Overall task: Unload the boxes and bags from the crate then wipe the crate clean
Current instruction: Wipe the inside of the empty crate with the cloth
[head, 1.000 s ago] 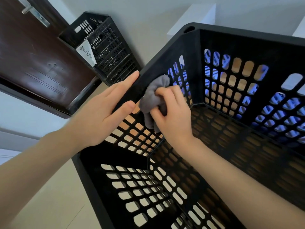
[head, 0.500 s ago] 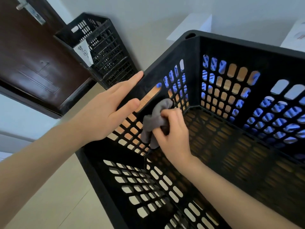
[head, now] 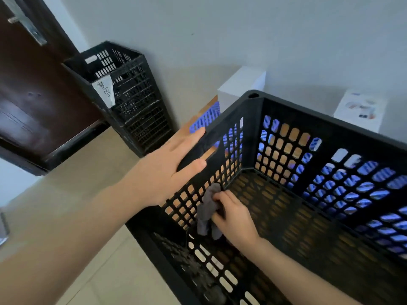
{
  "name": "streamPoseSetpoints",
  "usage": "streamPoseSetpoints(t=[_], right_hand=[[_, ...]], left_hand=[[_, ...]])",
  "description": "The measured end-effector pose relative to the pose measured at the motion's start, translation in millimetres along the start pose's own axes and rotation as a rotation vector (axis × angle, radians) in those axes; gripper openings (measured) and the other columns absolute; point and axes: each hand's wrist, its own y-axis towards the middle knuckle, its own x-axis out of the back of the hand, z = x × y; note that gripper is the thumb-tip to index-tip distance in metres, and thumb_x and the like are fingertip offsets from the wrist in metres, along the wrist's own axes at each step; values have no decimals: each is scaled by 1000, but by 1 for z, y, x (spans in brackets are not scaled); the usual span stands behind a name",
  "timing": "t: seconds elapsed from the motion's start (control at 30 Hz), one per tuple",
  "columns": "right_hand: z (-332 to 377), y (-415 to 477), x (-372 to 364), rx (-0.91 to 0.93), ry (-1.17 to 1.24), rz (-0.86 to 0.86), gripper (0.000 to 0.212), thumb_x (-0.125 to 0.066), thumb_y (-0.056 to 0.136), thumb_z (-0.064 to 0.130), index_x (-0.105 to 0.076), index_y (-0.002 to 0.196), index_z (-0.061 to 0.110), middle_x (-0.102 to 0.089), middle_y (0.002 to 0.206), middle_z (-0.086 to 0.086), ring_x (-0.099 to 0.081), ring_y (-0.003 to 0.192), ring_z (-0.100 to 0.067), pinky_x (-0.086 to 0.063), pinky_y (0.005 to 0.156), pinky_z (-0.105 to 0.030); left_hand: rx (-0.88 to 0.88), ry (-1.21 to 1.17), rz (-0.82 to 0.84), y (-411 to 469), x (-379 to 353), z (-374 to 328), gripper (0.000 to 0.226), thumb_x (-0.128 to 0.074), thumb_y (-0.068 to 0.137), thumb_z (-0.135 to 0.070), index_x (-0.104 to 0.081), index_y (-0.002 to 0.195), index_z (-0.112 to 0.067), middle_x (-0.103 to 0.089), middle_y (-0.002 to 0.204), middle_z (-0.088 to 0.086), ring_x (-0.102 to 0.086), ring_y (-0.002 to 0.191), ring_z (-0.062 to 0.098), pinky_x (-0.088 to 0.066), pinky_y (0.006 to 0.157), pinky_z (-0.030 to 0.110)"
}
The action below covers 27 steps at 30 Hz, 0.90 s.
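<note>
One wall mid-wipe: flat left fingers (head: pixel 189 137) brace the black perforated plastic crate (head: pixel 330 128), right fingers (head: pixel 222 197) grip grey cloth (head: pixel 206 209); floor likely next.

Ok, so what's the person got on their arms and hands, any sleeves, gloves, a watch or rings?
Nothing that shows. The left hand and the right hand are both ungloved, with no rings to be seen. Both forearms are bare all the way to the picture's edge: no sleeve, watch, wristband or marking appears on either.
</note>
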Motion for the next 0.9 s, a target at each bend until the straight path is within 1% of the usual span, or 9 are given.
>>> streamPoseSetpoints(t=[0.07, 0.13, 0.27, 0.37, 0.43, 0.63, 0.73, 0.83, 0.9], right_hand=[[4, -5, 16, -6, -21, -17, 29, -62, 85, 30, -53, 112, 33, -47, 107, 20, -50, 100, 2, -48, 90, -25], [8, -8, 34, 3, -42, -46, 27, -62, 84, 32, -54, 110, 32, -48, 105, 19, -49, 98, 2, -48, 87, -23], [20, -8, 67, -3, -54, -128, 26, -65, 83, 27, -56, 107, 27, -51, 101, 14, -51, 94, -1, -46, 83, -18], [28, -7, 84, -16, -62, -170, 28, -66, 83, 26, -55, 108, 27, -51, 100, 15, -49, 92, 4, -41, 80, -8], [32, -9, 92, -13, -61, -181, 28, -66, 82, 26, -55, 108, 27, -51, 100, 15, -48, 92, 8, -39, 79, -5], [37, -12, 120, 6, -68, -210, 29, -65, 83, 28, -54, 110, 28, -51, 101, 18, -49, 97, 8, -40, 80, -9], [40, -11, 134, 1, -76, -236, 29, -65, 82, 28, -55, 110, 28, -51, 101, 18, -50, 97, 5, -42, 82, -13], [42, -12, 145, 1, -84, -249, 29, -66, 82, 29, -55, 109, 27, -52, 101, 17, -51, 96, 3, -42, 81, -13], [43, -15, 153, -10, -96, -272, 28, -66, 81, 28, -55, 107, 27, -50, 100, 17, -52, 95, 2, -43, 80, -13]], left_hand=[[-6, -13, 19, 1, 1, 1, 69, -24, 90, -71, -4, 152, -48, -16, 160, -21, -21, 145, 2, -29, 117, 40], [0, -32, 55, 1, 0, 1, 74, -19, 85, -76, 1, 151, -51, -13, 160, -22, -24, 145, 5, -32, 115, 43], [29, -44, 57, 0, -1, 0, 74, -21, 87, -77, -4, 152, -48, -11, 161, -20, -31, 143, 12, -34, 114, 42], [35, -29, 73, -1, 1, -1, 77, -19, 84, -76, -3, 153, -45, -11, 162, -16, -40, 137, 15, -38, 110, 41], [26, -20, 70, -1, 1, -1, 75, -20, 86, -74, -3, 153, -45, -10, 162, -16, -40, 136, 16, -39, 108, 40], [36, -14, 51, -4, 1, -4, 76, -16, 84, -80, 0, 151, -49, -13, 161, -17, -31, 142, 12, -35, 109, 38], [32, -9, 30, -5, 2, -5, 74, -18, 84, -78, 0, 151, -49, -18, 159, -18, -30, 141, 8, -38, 110, 37], [32, 7, 10, -7, 1, -6, 76, -20, 85, -76, -5, 153, -45, -23, 157, -19, -33, 138, 4, -39, 108, 33], [27, -15, 0, -6, 3, -7, 77, -20, 85, -77, -12, 153, -42, -25, 157, -18, -31, 139, 3, -34, 112, 32]])
